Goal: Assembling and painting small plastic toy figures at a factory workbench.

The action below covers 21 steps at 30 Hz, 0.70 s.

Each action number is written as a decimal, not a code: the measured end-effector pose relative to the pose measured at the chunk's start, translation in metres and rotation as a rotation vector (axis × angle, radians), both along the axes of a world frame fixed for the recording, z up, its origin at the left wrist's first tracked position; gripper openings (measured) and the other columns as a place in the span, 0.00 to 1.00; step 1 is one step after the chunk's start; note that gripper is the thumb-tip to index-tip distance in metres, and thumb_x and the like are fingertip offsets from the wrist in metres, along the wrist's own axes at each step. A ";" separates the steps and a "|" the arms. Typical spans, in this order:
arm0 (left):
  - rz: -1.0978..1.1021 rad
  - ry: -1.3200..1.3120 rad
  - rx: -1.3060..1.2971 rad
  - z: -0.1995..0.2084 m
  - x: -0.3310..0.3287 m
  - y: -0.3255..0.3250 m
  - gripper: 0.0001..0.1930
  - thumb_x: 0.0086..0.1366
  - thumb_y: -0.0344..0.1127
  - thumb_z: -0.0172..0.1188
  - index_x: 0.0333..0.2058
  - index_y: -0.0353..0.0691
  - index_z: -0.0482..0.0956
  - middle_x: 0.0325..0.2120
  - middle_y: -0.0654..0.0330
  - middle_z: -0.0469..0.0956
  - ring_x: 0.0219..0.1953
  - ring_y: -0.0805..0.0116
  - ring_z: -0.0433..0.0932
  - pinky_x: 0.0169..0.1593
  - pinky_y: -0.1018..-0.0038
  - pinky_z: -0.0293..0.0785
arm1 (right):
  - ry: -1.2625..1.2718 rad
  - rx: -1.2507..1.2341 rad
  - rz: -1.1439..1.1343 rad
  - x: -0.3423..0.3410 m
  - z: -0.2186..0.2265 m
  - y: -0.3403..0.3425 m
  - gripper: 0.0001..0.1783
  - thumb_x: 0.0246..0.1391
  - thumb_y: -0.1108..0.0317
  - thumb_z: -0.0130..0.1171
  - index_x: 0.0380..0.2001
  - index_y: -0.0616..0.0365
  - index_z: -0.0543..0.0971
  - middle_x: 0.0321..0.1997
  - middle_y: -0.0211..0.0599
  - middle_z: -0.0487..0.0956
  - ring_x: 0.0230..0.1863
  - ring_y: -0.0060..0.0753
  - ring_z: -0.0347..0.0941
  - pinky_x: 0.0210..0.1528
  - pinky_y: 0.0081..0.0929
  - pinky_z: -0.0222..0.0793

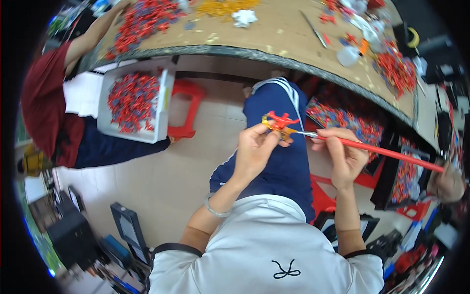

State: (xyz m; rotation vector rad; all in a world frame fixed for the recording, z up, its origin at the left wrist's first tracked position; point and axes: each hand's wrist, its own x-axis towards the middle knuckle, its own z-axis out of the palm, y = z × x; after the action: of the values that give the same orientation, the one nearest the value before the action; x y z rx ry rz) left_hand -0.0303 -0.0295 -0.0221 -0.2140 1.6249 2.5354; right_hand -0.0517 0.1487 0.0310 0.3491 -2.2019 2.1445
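Note:
Above my lap, my left hand (259,148) pinches a small red and yellow figure-like piece (281,122) between thumb and fingers. My right hand (343,156) grips a paintbrush (387,151) with a long red handle and a silver ferrule. The brush lies nearly level, and its tip meets the lower right side of the piece. Whether the bristles press on it or just hover beside it is too small to tell. A pale bangle circles my left wrist.
A brown-topped table (274,36) ahead bears red and purple pieces (142,24), yellow pieces (227,7), a white bottle (348,56) and a long thin tool (313,29). At left, a person in dark red (45,105) sits by a white bin (161,120) of pieces. A red stool (191,110) stands beyond it.

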 end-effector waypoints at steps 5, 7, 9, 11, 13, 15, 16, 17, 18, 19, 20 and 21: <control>-0.039 0.013 -0.111 -0.002 0.001 0.022 0.12 0.63 0.20 0.48 0.43 0.25 0.75 0.36 0.53 0.79 0.35 0.68 0.80 0.41 0.76 0.79 | 0.038 0.036 -0.001 0.007 -0.009 0.009 0.07 0.54 0.80 0.55 0.36 0.69 0.79 0.31 0.42 0.80 0.26 0.24 0.76 0.28 0.17 0.72; -0.027 0.030 -0.179 -0.001 0.003 0.026 0.12 0.62 0.20 0.47 0.43 0.25 0.76 0.36 0.53 0.79 0.35 0.68 0.80 0.40 0.77 0.79 | 0.104 0.165 -0.056 0.009 -0.014 0.010 0.06 0.51 0.79 0.58 0.34 0.68 0.79 0.28 0.41 0.80 0.23 0.23 0.75 0.25 0.17 0.70; -0.036 0.022 -0.198 -0.001 0.006 0.029 0.11 0.63 0.20 0.47 0.42 0.24 0.76 0.34 0.52 0.79 0.34 0.68 0.80 0.40 0.75 0.79 | 0.157 0.345 -0.081 0.011 -0.011 0.017 0.05 0.50 0.79 0.59 0.32 0.68 0.79 0.26 0.41 0.80 0.22 0.24 0.75 0.24 0.17 0.69; -0.035 0.021 -0.209 -0.002 0.009 0.028 0.11 0.63 0.20 0.47 0.42 0.24 0.76 0.34 0.52 0.79 0.34 0.68 0.80 0.40 0.75 0.79 | 0.227 0.343 -0.103 0.011 -0.005 0.012 0.03 0.48 0.80 0.60 0.29 0.67 0.79 0.23 0.40 0.79 0.21 0.27 0.75 0.22 0.19 0.68; -0.044 0.027 -0.194 -0.003 0.009 0.030 0.12 0.61 0.20 0.47 0.42 0.26 0.76 0.35 0.54 0.79 0.33 0.70 0.80 0.39 0.77 0.79 | 0.268 0.240 -0.065 0.008 -0.002 0.009 0.03 0.48 0.80 0.60 0.28 0.67 0.79 0.23 0.40 0.79 0.20 0.28 0.74 0.22 0.21 0.67; -0.062 -0.006 -0.192 -0.003 0.008 0.031 0.12 0.61 0.20 0.48 0.42 0.26 0.77 0.34 0.54 0.79 0.33 0.70 0.80 0.39 0.77 0.79 | 0.285 0.320 0.004 0.005 -0.002 0.011 0.03 0.47 0.79 0.61 0.28 0.66 0.79 0.23 0.41 0.79 0.20 0.32 0.75 0.22 0.24 0.68; -0.067 -0.021 -0.193 -0.003 0.008 0.031 0.12 0.61 0.20 0.48 0.42 0.26 0.77 0.34 0.53 0.79 0.33 0.70 0.80 0.39 0.77 0.79 | 0.288 0.366 0.019 0.004 -0.001 0.015 0.03 0.47 0.78 0.61 0.28 0.65 0.79 0.23 0.41 0.79 0.20 0.33 0.74 0.22 0.24 0.68; -0.073 -0.036 -0.186 -0.003 0.008 0.031 0.12 0.61 0.20 0.48 0.42 0.26 0.77 0.33 0.53 0.79 0.32 0.70 0.80 0.39 0.77 0.79 | 0.290 0.411 0.035 0.003 -0.001 0.019 0.03 0.48 0.77 0.60 0.28 0.65 0.79 0.24 0.41 0.78 0.20 0.33 0.74 0.23 0.24 0.68; -0.081 -0.050 -0.177 -0.003 0.009 0.032 0.12 0.61 0.20 0.48 0.42 0.26 0.77 0.33 0.53 0.79 0.32 0.70 0.80 0.39 0.77 0.79 | 0.320 0.400 0.000 0.003 -0.003 0.022 0.02 0.48 0.77 0.60 0.27 0.64 0.79 0.23 0.40 0.78 0.20 0.35 0.74 0.22 0.24 0.67; -0.089 -0.064 -0.168 -0.004 0.010 0.033 0.12 0.61 0.20 0.48 0.42 0.26 0.77 0.32 0.53 0.80 0.32 0.70 0.80 0.38 0.77 0.79 | 0.332 0.351 0.008 0.001 -0.004 0.020 0.02 0.48 0.77 0.60 0.27 0.65 0.79 0.22 0.40 0.78 0.19 0.35 0.73 0.22 0.24 0.67; -0.083 -0.065 -0.181 -0.002 0.009 0.033 0.12 0.61 0.20 0.47 0.41 0.25 0.77 0.32 0.53 0.80 0.31 0.70 0.80 0.38 0.77 0.79 | 0.344 0.303 0.015 -0.001 -0.004 0.016 0.02 0.48 0.78 0.59 0.27 0.65 0.79 0.21 0.40 0.77 0.19 0.34 0.73 0.21 0.24 0.66; -0.076 -0.066 -0.193 0.000 0.009 0.034 0.12 0.62 0.20 0.47 0.41 0.24 0.77 0.31 0.52 0.80 0.31 0.69 0.80 0.37 0.76 0.79 | 0.358 0.256 0.024 -0.003 -0.003 0.014 0.02 0.48 0.78 0.59 0.27 0.65 0.78 0.21 0.40 0.77 0.18 0.34 0.72 0.21 0.24 0.66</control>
State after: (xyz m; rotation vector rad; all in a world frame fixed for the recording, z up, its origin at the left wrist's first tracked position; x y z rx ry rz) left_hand -0.0218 0.0043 -0.0217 -0.2460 1.8162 2.2917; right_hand -0.0545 0.1632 0.0277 0.7118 -2.2602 1.6477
